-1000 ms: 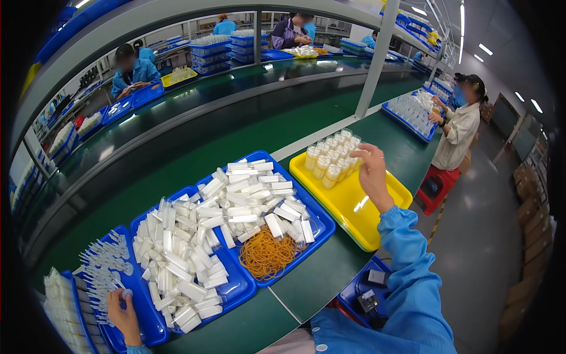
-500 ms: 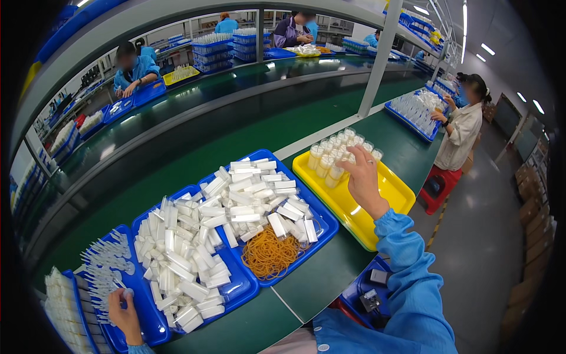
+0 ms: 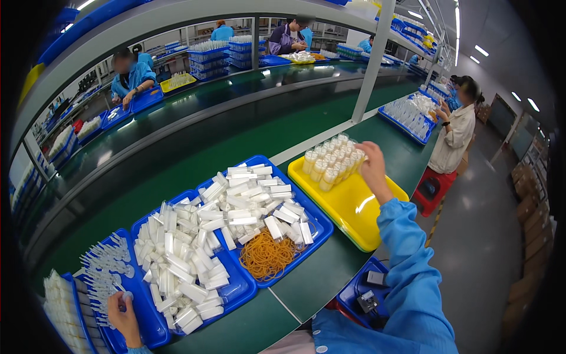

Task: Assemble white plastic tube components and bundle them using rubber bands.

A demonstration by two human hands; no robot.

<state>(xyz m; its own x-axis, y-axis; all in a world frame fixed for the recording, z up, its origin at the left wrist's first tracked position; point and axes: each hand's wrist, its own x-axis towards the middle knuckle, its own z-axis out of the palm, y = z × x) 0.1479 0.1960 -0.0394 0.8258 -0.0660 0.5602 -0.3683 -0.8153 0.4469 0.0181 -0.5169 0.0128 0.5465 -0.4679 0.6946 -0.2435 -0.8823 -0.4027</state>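
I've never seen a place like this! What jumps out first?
The yellow tray on the green bench, where the right hand touches a cluster of small bottles. Left of it, blue trays hold heaps of white tubes and orange rubber bands. The left hand reaches white pieces.

There is one view only, from a wide fisheye camera worn on the person's head. It looks down and forward over the green worktop, close enough that the person's own blue sleeves enter from the lower edge, the right hand reaching up the middle and the left hand low at the left. Straight edges bow toward the dark rim. Farther benches and other workers fill the upper part, well away.
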